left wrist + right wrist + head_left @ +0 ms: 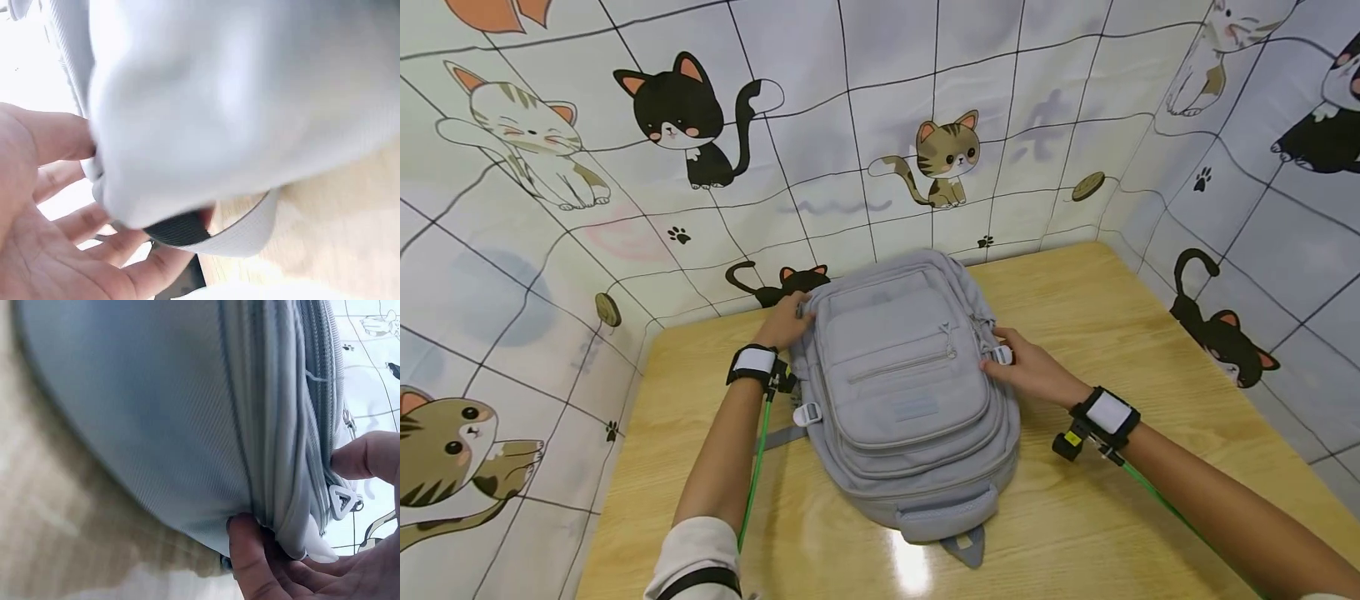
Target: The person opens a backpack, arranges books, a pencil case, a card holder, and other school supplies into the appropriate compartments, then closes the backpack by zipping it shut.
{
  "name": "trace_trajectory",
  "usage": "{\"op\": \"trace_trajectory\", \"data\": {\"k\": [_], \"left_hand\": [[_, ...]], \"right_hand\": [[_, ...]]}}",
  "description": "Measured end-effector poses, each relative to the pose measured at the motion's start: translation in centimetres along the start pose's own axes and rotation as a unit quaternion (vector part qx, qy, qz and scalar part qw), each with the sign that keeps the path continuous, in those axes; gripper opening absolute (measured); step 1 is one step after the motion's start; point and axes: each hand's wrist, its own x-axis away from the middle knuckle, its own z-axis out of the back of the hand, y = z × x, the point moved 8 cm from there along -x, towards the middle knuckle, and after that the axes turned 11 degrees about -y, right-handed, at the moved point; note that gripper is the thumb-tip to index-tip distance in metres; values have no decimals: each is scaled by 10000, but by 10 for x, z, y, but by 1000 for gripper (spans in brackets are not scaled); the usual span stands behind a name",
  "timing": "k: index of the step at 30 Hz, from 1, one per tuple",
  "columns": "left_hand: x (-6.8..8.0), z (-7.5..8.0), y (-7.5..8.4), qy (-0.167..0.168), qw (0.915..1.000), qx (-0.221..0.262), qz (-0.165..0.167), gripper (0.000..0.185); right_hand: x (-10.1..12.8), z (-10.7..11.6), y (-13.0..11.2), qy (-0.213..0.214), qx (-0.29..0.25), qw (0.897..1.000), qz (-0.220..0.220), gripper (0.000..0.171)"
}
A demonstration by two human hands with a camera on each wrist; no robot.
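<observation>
Starting on the left: the wall [512,275] is covered in that tiled cartoon-cat print, and it wraps round the back and the right side too. Below it sits a light wooden table [1112,317] with a shiny glare patch near the front edge.

The left hand [786,321] is up at the far-left corner of the backpack, with a black-and-white wrist strap [752,362] and a green cable [758,467] running back along the forearm. In the left wrist view the fingers [134,240] curl under and around the edge of the grey fabric, with a loose strap [250,231] hanging just beside them, so it's gripping the bag's corner. That view is pretty blurry though, so I can't say exactly which part of the bag it has.

In the middle is the grey backpack [902,392], lying flat on the table with its front pockets facing up, top end toward the back wall and the carry handle [951,504] pointing toward the person. A front zipper pull [950,342] hangs over the middle pocket, and a small white buckle [807,413] pokes out on its left side.

Right side: the right hand [1026,367] is on the bag's right edge, about halfway along. The right wrist view shows the thumb [250,559] tucked under the side seam and a finger [365,456] on top by the zips, pinching the edge, with a white triangular pull tab [342,501] just beside that fingertip.
</observation>
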Motion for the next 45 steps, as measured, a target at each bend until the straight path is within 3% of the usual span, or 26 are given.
{"op": "trace_trajectory", "data": {"k": [6, 12, 15, 18, 24, 27, 33, 39, 45], "left_hand": [[34, -8, 1, 6, 9999, -115, 45, 49], [62, -14, 2, -206, 9997, 128, -16, 50], [64, -3, 3, -217, 9996, 168, -41, 44], [57, 12, -3, -184, 9996, 214, -51, 46], [48, 29, -26, -630, 9973, 379, 92, 60], [47, 27, -37, -846, 9950, 533, 23, 58], [47, 18, -48, -744, 9953, 605, -131, 50], [66, 7, -43, -745, 9961, 442, 178, 48], [99, -11, -32, -762, 9962, 401, 92, 39]], "right_hand": [[-16, 22, 8, -47, 265, 9996, -74, 78], [-22, 40, 14, -88, 489, 9987, -127, 75], [-17, 43, 12, -173, 504, 9985, -145, 79], [-6, 39, 11, -348, 568, 9976, -167, 81], [17, 5, 19, -1036, 1040, 9891, -88, 70], [19, -8, 19, -1146, 1026, 9881, -91, 64], [10, -5, 14, -1091, 1013, 9888, 118, 46], [-7, 21, 19, -1366, 1158, 9838, -13, 29], [-37, 51, 17, -1467, 1565, 9766, -137, 20]]}}
